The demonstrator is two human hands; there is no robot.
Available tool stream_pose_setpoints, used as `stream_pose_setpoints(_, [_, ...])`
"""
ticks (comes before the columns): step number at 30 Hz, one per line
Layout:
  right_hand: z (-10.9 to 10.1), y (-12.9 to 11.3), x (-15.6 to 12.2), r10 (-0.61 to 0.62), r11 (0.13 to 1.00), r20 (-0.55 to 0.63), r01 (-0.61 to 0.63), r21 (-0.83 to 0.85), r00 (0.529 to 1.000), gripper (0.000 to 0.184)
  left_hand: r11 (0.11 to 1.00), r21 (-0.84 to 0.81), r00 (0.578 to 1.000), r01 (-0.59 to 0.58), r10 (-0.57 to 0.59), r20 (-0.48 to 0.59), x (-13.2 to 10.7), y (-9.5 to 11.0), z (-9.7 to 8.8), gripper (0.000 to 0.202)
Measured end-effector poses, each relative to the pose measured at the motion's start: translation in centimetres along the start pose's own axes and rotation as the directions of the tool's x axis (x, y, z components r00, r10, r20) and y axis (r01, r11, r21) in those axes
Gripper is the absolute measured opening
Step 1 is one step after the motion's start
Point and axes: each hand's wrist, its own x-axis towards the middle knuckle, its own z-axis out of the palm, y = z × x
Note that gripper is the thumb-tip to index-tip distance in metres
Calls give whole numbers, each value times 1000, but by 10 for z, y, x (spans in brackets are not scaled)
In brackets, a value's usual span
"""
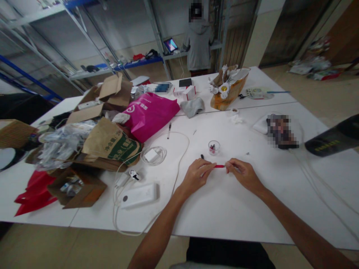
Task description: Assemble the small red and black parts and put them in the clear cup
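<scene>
A slim red pen-like stick [219, 166] is held level over the white table, between my two hands. My left hand [198, 173] is closed around its left part, with the fingertips pinching it. At its right end, where a small dark or metallic tip shows, my right hand [244, 172] is closed in a pinch; anything else in those fingers is too small to make out. Just past my hands stands a small clear cup [214, 148] with several small red and dark pieces in it. A short black piece [202, 156] shows beside my left knuckles.
On the left are a white power bank [139, 195], coiled cable [159, 156], magenta bag [153, 112] and cardboard boxes [81, 190]. A black pen [169, 130] lies farther back. To the right are a dark bottle [333, 136] and cables. A person [198, 46] stands at shelves behind.
</scene>
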Motion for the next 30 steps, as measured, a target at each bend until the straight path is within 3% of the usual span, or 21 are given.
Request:
stream_pose_setpoints(5, [1,4,-1,-35,996,-8,35,79,999,27,999,1,998,54,-54,-14,1,0,-1,33])
stream_pose_setpoints(11, [2,7,-2,-88,993,-48,92,75,995,22,992,-3,992,125,-125,12,1,4,-2,24])
stream_pose_setpoints(19, [-1,-3,-1,-99,993,-42,101,54,994,26,991,-34,991,131,-130,28,2,6,-2,21])
stream_pose_setpoints(26, [-2,-4,-1,-48,999,-48,48,13,998,32,998,-6,998,61,-61,-12,1,4,1,22])
stream_pose_setpoints(30, [-2,-7,2,-68,997,-83,70,22,994,32,994,10,994,106,-106,-19,2,6,0,20])
